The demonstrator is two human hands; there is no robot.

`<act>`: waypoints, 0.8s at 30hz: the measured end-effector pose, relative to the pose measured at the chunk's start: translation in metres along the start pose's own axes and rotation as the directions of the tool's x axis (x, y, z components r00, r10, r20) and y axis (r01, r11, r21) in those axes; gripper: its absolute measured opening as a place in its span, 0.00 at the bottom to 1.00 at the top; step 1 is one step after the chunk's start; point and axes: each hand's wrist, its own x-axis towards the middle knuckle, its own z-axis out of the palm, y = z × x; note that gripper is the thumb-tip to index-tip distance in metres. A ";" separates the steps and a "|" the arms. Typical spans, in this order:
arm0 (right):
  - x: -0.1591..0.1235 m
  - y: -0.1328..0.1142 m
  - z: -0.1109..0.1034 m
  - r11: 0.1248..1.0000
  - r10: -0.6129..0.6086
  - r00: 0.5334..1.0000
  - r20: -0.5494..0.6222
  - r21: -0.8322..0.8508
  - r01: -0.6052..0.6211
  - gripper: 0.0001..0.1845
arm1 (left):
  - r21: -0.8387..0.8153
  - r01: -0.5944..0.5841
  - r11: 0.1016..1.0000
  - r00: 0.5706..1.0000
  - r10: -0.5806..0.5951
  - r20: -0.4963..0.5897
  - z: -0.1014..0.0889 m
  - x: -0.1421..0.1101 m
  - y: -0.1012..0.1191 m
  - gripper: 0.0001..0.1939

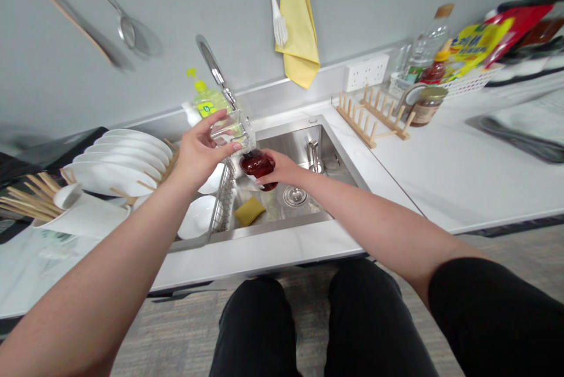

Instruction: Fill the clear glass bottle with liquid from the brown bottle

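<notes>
My left hand (pixel 200 151) is closed around a clear glass (pixel 244 132), thumb and fingers on its sides, over the left part of the sink. Just below and to the right, my right hand (pixel 284 169) grips a dark red-brown bottle (pixel 256 164). The bottle is tilted, and its dark neck is close to the glass; I cannot tell whether they touch. Beneath both hands is the steel sink (pixel 282 219), with a yellow sponge (pixel 249 211) in it. Behind the glass stand a chrome faucet (pixel 215 71) and a yellow-green pump bottle (pixel 205 98).
At left are stacked white plates (pixel 118 160), a utensil holder (pixel 88 215) and a wire dish rack (pixel 222 212) with white bowls. A wooden rack (pixel 370 121), a jar (pixel 427 107) and a condiment basket (pixel 469 80) occupy the right counter. A yellow cloth (pixel 299 24) hangs behind.
</notes>
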 end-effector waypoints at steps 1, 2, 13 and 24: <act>0.000 0.000 0.000 1.000 -0.003 1.000 0.001 0.001 0.003 0.44 | 0.003 -0.001 1.000 1.000 0.001 -0.001 0.000 0.000 0.000 0.47; 0.000 0.001 0.000 1.000 -0.005 1.000 0.000 0.001 0.005 0.44 | 0.004 -0.003 1.000 1.000 0.003 0.001 0.000 -0.001 0.000 0.47; -0.001 -0.004 0.001 0.999 0.005 1.000 0.014 0.032 -0.006 0.44 | 0.014 -0.025 1.000 1.000 0.025 0.005 0.002 -0.001 0.005 0.47; -0.003 -0.008 0.000 1.000 0.016 1.000 0.017 0.013 -0.016 0.44 | 0.017 -0.012 1.000 1.000 0.012 0.014 0.002 0.003 0.006 0.47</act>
